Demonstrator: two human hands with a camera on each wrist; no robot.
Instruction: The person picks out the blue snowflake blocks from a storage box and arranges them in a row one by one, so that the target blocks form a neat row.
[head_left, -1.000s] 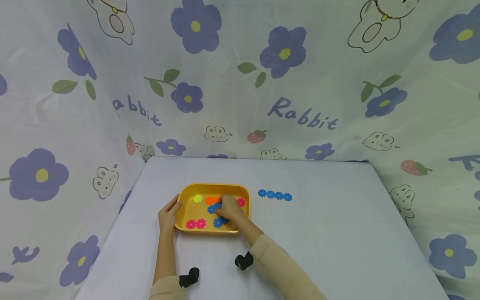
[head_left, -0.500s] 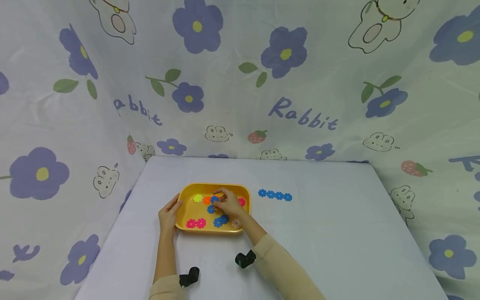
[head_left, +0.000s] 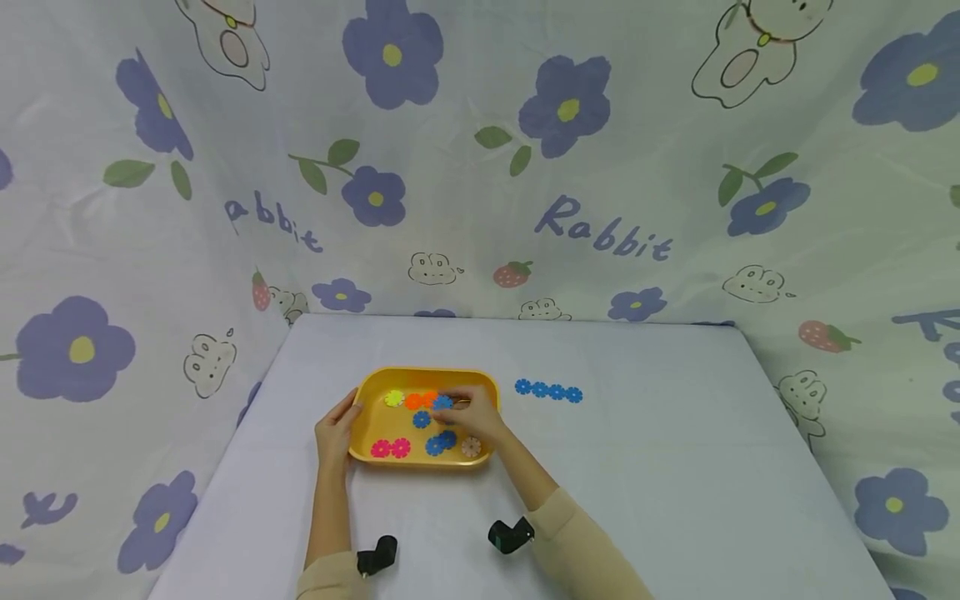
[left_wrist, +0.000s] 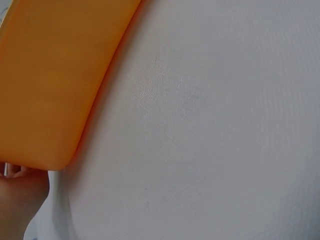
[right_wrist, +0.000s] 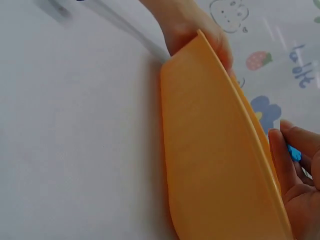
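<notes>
Left grip (head_left: 335, 425), bare hand: holding the left end of a yellow tray (head_left: 367, 427), thumb at the rim.

Contents, left to right: pink pair (head_left: 391, 448), edges meeting, near left corner; lime piece (head_left: 394, 398), far left; two orange pieces (head_left: 421, 401), side by side; another blue piece (head_left: 422, 419), flat, just nearer the person than the orange; blue pair (head_left: 441, 442), overlapping, nearer still; pale piece (head_left: 471, 447), near right corner.

Right grip (head_left: 480, 415): thumb and fingers pinching a small blue flower piece (head_left: 442, 402) above the tray, within its outline. Piece shows at the left of the hand. Right wrist view agrees: blue between thumb and finger. Cannot tell whether anything more is under the palm; that patch is covered.

Key relation: row of four blue pieces (head_left: 552, 392) on the desk (head_left: 675, 433), outside the tray and apart from its right wall. From the pinched piece, the row lies right and slightly farther from the person, with the right hand and tray wall between. Long axis nearly left to right, right end slightly nearer the person; left end faces the tray. Right grip is the nearer one; left grip is at the tray's opposite end.
</notes>
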